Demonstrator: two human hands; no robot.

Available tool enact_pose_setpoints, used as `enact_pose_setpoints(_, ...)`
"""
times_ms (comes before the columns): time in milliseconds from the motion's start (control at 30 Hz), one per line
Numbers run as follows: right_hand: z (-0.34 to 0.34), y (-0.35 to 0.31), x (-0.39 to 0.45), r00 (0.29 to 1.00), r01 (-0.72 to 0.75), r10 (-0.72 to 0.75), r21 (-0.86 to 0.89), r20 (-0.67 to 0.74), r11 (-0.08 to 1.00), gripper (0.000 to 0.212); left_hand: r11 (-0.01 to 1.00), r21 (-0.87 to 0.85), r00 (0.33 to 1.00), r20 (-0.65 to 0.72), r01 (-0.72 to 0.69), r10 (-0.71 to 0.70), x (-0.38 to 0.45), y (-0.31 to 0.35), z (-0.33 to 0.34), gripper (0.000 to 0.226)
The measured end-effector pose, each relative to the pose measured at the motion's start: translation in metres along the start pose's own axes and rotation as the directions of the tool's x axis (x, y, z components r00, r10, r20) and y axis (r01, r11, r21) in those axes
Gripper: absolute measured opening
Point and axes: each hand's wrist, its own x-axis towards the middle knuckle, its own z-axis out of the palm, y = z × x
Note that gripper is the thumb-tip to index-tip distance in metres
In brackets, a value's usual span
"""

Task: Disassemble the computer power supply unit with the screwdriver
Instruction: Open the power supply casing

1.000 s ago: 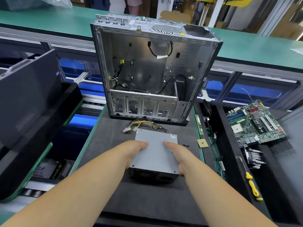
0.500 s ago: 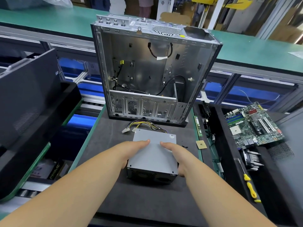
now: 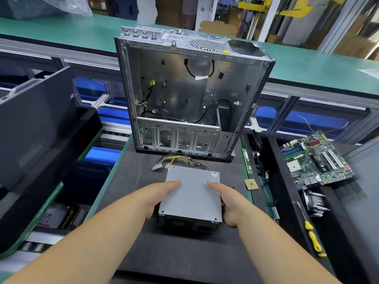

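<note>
- Head view, lower centre: our left hand (image 3: 162,193) and right hand (image 3: 227,203) clasp the power supply unit (image 3: 190,198) by its two sides, thumbs lying on the grey top plate, fingers curled down out of sight.
- The unit rests on a dark foam mat (image 3: 131,181), vented end toward us; its bundle of yellow and black cables (image 3: 180,160) trails toward the top of the frame.
- We judge the step to be setting the box square before unscrewing. Small screws show at the near corners of the top plate, so a firm seat on the mat with one hand steadying should keep the driver from slipping.
- The yellow-handled screwdriver (image 3: 312,238) lies untouched at lower right, well apart from both hands.
- Above the unit stands an open computer case (image 3: 190,95), nearly empty: only loose black wires and bare metal brackets inside.
- A dark tray (image 3: 287,181) at right holds a green motherboard (image 3: 315,158), a finned heatsink (image 3: 314,202) and the screwdriver.
- A small square chip (image 3: 251,184) lies just beside the mat's right edge.
</note>
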Motion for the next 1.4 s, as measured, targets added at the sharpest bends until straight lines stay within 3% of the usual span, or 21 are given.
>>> enact_pose_setpoints(367,0.005,-0.009,-0.007,0.999,-0.015,0.018,-0.08,0.037,0.997,0.054,1.0,-0.027,0.999,0.052,0.011,-0.009,-0.013,0.013,0.006,0.029)
enact_pose_setpoints(733,-0.004,-0.025,-0.021,0.998,-0.03,0.029,0.004,0.051,1.0,0.03,0.999,-0.054,1.0,-0.001,0.005,-0.005,-0.022,0.027,0.0,0.023)
enact_pose_setpoints(933,-0.015,-0.03,-0.028,0.998,-0.03,0.033,-0.048,0.058,0.998,0.017,0.994,-0.109,1.0,-0.024,-0.019,0.017,-0.033,0.03,-0.007,0.036)
enact_pose_setpoints(1200,-0.005,-0.047,-0.05,0.996,0.036,-0.033,-0.041,0.086,0.999,0.036,0.984,-0.156,0.997,-0.011,-0.083,0.083,-0.049,0.044,-0.014,0.037)
enact_pose_setpoints(1333,0.007,-0.054,-0.052,0.989,0.081,-0.09,0.083,0.12,0.993,0.046,0.965,-0.228,0.991,-0.012,-0.132,0.133,-0.056,0.049,-0.028,0.029)
enact_pose_setpoints(1400,0.017,-0.055,-0.053,0.973,0.125,-0.149,0.143,0.176,0.982,0.039,0.946,-0.286,0.988,-0.018,-0.153,0.154,-0.058,0.05,-0.039,0.025)
